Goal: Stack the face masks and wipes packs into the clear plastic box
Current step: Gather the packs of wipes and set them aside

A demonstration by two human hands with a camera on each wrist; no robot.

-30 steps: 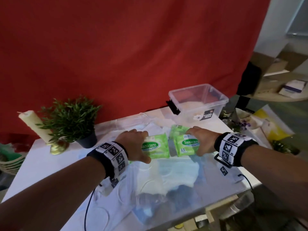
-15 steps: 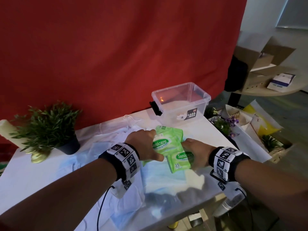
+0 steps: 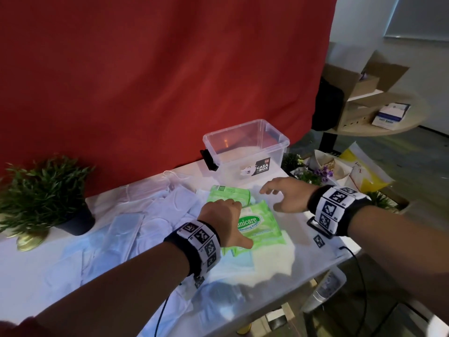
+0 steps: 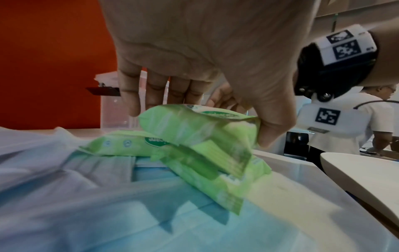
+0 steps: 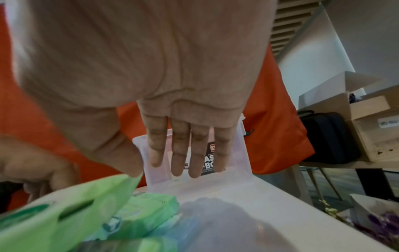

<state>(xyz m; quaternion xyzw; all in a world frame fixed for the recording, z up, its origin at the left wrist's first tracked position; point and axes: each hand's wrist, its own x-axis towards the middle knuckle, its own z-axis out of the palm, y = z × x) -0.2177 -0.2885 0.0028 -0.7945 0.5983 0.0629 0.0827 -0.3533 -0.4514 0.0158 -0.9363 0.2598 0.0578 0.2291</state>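
The top wipes pack (image 3: 258, 223), a soft, crinkly green pouch reading "anicare" where uncovered, lay tilted on a second pack (image 3: 229, 194) over the face masks (image 3: 155, 215); it probably handles light, best pinched across its edges. The left hand (image 3: 222, 221) gripped it thumb-against-fingers. The right hand (image 3: 286, 194) hovered spread and empty near the clear plastic box (image 3: 246, 152), labelled "CASA BOX".

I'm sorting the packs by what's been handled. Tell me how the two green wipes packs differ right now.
The nearer green plastic wipes pack is gripped by the left hand and tilted off the masks; the farther green wipes pack lies flat, untouched. The nearer pack shows its oval logo; the farther pack shows a printed code in the head view. Both are outside the clear plastic box, resting over the pale face masks.
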